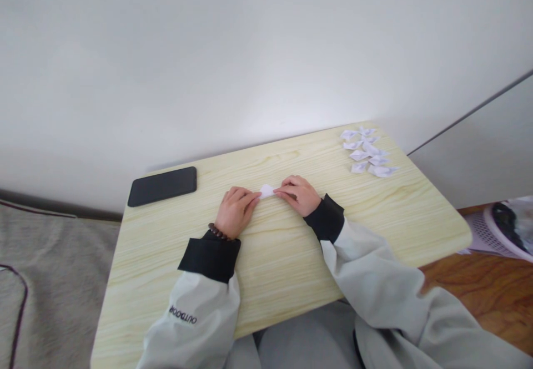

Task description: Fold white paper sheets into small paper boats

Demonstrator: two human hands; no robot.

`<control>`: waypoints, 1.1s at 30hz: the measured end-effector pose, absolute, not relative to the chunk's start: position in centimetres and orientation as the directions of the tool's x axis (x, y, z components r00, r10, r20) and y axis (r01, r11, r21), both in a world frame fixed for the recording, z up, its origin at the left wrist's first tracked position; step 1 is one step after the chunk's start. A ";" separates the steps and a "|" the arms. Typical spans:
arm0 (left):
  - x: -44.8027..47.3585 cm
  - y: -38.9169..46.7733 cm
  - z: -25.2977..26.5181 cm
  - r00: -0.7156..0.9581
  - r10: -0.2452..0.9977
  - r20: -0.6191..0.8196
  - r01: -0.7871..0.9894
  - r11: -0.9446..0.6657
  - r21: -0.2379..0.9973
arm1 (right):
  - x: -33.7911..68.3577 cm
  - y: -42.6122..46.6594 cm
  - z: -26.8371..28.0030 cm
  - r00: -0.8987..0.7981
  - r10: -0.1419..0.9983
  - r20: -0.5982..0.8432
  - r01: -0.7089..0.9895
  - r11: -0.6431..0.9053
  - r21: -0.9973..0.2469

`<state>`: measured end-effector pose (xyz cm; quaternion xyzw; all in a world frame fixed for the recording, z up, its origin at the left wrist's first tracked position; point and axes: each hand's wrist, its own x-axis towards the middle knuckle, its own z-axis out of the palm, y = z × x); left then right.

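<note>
A small piece of folded white paper (267, 190) is stretched between my two hands, low over the middle of the table. My left hand (235, 209) pinches its left corner between thumb and fingers. On the opposite side, my right hand (300, 195) grips the right corner with its fingertips. The paper's upper edge bulges up between them. Off to the right, several small folded white paper boats (368, 152) stand grouped in rows near the table's far right corner.
The light wood-grain table (287, 269) stands against a white wall (250, 52). A black phone (162, 186) lies at its far left corner. Right of the table, a lilac plastic basket (487, 233) sits on the wooden floor. Grey fabric (58, 280) spreads out to the left.
</note>
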<state>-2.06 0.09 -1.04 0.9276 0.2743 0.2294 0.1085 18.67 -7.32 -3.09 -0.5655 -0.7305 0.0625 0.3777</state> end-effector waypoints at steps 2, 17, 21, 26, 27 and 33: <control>-1.9 0.0 -0.9 0.744 0.563 0.360 0.463 -0.822 0.331 | 18.6 -7.3 -2.8 -0.067 0.893 0.444 0.783 0.323 -0.531; -1.6 0.1 -1.1 0.714 0.632 0.301 0.512 -0.765 0.391 | 18.1 -7.3 -2.7 -0.026 0.939 0.344 0.838 0.208 -0.504; -1.5 0.0 -1.0 0.693 0.644 0.324 0.512 -0.757 0.406 | 18.0 -7.3 -2.7 -0.022 0.935 0.353 0.838 0.210 -0.504; -1.3 0.0 -1.2 0.673 0.661 0.331 0.521 -0.741 0.423 | 17.7 -7.3 -2.6 0.002 0.938 0.346 0.846 0.182 -0.500; -1.4 0.1 -1.3 0.673 0.662 0.329 0.521 -0.741 0.424 | 17.7 -7.3 -2.6 0.012 0.939 0.343 0.848 0.172 -0.501; -1.5 0.1 -1.4 0.672 0.667 0.323 0.527 -0.736 0.425 | 17.3 -7.2 -2.6 0.058 0.942 0.330 0.845 0.130 -0.519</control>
